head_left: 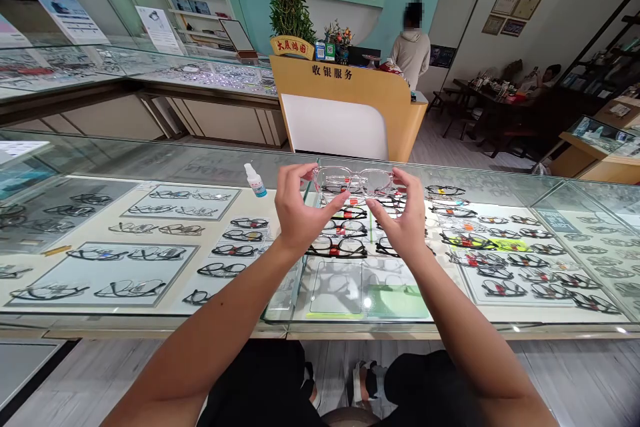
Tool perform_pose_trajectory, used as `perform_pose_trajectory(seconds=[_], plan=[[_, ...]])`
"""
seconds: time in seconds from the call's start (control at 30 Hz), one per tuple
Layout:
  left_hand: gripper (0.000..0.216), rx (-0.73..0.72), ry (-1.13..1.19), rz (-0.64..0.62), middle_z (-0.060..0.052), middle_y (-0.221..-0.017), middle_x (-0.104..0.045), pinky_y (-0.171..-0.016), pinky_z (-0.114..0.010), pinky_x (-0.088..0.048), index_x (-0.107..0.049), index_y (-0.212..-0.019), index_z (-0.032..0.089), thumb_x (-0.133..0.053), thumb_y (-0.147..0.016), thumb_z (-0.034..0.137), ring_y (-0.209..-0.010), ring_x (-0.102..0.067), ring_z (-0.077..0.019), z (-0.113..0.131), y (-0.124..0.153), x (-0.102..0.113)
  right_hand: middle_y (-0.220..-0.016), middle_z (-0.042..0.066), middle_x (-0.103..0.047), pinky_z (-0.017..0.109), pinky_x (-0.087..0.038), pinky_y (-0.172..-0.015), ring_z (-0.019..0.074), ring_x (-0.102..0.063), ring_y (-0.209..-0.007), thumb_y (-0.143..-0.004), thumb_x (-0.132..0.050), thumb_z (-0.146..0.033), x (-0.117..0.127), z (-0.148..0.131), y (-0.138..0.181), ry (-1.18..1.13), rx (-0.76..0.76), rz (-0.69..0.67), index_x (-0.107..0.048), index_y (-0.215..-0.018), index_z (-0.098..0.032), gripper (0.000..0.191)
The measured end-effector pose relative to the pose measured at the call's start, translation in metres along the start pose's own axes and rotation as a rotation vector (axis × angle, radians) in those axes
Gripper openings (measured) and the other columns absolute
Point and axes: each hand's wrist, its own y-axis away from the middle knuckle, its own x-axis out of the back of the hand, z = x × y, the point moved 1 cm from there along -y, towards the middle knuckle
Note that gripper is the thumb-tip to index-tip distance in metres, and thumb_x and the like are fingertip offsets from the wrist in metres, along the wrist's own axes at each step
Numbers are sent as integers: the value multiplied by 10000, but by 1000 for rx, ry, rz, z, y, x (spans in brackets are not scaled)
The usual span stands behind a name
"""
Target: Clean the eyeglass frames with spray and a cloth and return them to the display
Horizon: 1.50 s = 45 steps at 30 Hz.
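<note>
A pair of clear-framed eyeglasses [356, 180] is held up level above the glass display case [280, 315]. My left hand [299, 203] grips its left end, fingers behind and thumb near the lower rim. On the opposite end, my right hand [404, 213] pinches the frame in the same way. The lenses face me, and the case shows through them. Directly below, rows of dark eyeglasses [338, 248] with red tags lie inside the case. A small white spray bottle [255, 180] with blue at its base stands left of my left hand.
More eyeglasses [505, 288] lie in the case to the right, others on grey trays [187, 273] to the left. Beyond stands a wooden cashier counter [345, 80] with plants. A person in a light hoodie [411, 52] is behind it. Further display cases [210, 80] line the left wall.
</note>
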Motion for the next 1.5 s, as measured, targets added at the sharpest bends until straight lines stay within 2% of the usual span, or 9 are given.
perform_pose_trajectory(seconds=[0.27,0.5,0.9,1.03,1.27,1.5], plan=[[720,23,13,-38,-74,-1094,-613,-878,-402,-565,-607,-1245,213,-863,-745,663,-955,-634,-230,0,2,0,-1345,128,-627,535,-513,-1052,318,-611,-1202,-914,-773,-503,0,-2,0,-35,-42,34,-556,-1450,-317,608],[637,30,21,-26,-74,-1099,-611,-871,-397,-566,-608,-1249,210,-853,-798,588,-945,-626,-217,4,3,-1,-1369,128,-618,512,-519,-1035,311,-616,-1210,-917,-766,-492,-2,-2,2,-68,-69,53,-536,-1480,-314,634],[719,-37,32,70,-84,-1146,-581,-859,-403,-555,-607,-1286,214,-913,-740,568,-952,-590,-218,6,5,1,-1395,110,-613,492,-525,-1051,289,-628,-1241,-900,-784,-490,-9,5,3,-204,-220,-31,-582,-1437,-315,599],[741,-96,24,89,-78,-1146,-574,-839,-394,-559,-598,-1297,218,-931,-722,544,-961,-592,-215,5,5,0,-1382,111,-626,503,-544,-1037,292,-640,-1221,-884,-793,-516,-10,9,4,-191,-218,-34,-578,-1439,-308,631],[770,-99,45,81,-90,-1181,-573,-874,-408,-563,-598,-1320,219,-942,-711,541,-1043,-608,-246,5,6,0,-1397,105,-632,508,-552,-1029,288,-650,-1208,-884,-796,-509,-11,13,4,-175,-209,-24,-579,-1430,-308,621],[721,-22,42,-1,-82,-1150,-595,-892,-414,-559,-605,-1314,208,-904,-756,551,-1024,-615,-240,6,5,-3,-1341,110,-619,479,-564,-998,272,-643,-1184,-881,-799,-492,-9,9,2,-114,-145,63,-569,-1420,-280,623]])
